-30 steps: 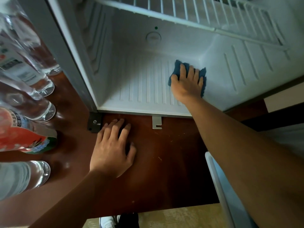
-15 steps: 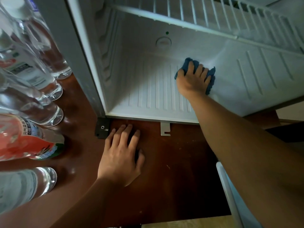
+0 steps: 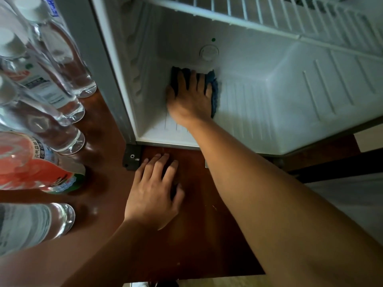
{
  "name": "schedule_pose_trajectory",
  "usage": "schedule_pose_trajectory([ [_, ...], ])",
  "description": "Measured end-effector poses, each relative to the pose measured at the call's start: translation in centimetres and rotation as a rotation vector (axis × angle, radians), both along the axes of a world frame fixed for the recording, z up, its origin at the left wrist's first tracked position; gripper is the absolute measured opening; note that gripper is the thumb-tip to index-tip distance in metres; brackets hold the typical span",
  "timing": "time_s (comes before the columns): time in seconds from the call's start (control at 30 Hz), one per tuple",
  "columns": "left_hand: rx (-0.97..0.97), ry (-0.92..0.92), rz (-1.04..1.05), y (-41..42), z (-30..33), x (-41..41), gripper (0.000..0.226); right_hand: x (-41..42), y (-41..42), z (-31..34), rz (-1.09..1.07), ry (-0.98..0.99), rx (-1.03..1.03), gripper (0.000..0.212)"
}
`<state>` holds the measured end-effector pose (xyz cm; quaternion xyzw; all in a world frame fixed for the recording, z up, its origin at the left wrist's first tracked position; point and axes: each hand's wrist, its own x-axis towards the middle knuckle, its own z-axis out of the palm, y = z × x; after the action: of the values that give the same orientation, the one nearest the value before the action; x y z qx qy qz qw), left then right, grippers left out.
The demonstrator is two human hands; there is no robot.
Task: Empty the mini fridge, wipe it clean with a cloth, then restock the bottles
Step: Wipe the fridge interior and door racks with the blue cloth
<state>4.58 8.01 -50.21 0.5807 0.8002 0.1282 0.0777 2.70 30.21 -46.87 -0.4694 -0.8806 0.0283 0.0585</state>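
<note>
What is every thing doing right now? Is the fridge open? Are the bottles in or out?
Fridge: open, bottom part has no bottles in it.
Wire shelf: in place up top.
Cloth: flat on the fridge floor, by the back wall.
Right hand: fingers spread, pressing the cloth.
Left hand: flat on the wooden top, holding nothing.
Water bottles: out, standing beside the fridge.
Red-label bottle: out, standing too.

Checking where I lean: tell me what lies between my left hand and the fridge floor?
Head view: bare wooden tabletop, then the fridge's front lip.
</note>
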Motion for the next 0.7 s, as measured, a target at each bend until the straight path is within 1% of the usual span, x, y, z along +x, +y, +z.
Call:
schedule_pose_trajectory([
  [0.07, -0.012, 0.0, -0.001, -0.1, 0.0, 0.0, 0.056, 0.4, 0.4, 0.1, 0.026, 0.026, -0.034, 0.061],
  [0.13, -0.029, 0.016, -0.006, 0.0, 0.0, -0.1, 0.057, 0.9, 0.9, 0.2, 0.057, 0.052, -0.065, 0.066],
  [0.2, -0.038, 0.032, -0.009, 0.0, 0.0, -0.1, 0.056, 1.5, 1.1, 0.3, 0.086, 0.061, -0.054, 0.071],
  [0.33, -0.055, 0.016, -0.009, 0.5, 0.7, -0.4, 0.052, 3.2, 1.1, 0.2, 0.083, 0.062, -0.039, 0.067],
  [0.43, 0.104, -0.046, -0.069, 2.1, 1.8, -1.1, 0.04, 4.8, 1.1, 0.2, -0.01, 0.07, -0.077, 0.061],
  [0.5, 0.192, -0.069, -0.134, 3.9, 3.1, -1.3, 0.039, 6.0, 1.0, 0.5, -0.079, 0.095, -0.074, 0.059],
  [0.53, 0.2, -0.055, -0.155, 5.1, 3.8, -1.2, 0.042, 6.7, 1.1, 0.5, -0.103, 0.114, -0.074, 0.059],
  [0.6, 0.117, 0.009, -0.154, 7.6, 5.3, -1.1, 0.051, 7.8, 1.2, 0.7, -0.111, 0.138, -0.053, 0.056],
  [0.7, -0.111, 0.033, -0.074, 11.1, 6.0, -1.9, 0.062, 8.9, 2.0, 1.5, -0.138, 0.141, 0.039, 0.049],
])
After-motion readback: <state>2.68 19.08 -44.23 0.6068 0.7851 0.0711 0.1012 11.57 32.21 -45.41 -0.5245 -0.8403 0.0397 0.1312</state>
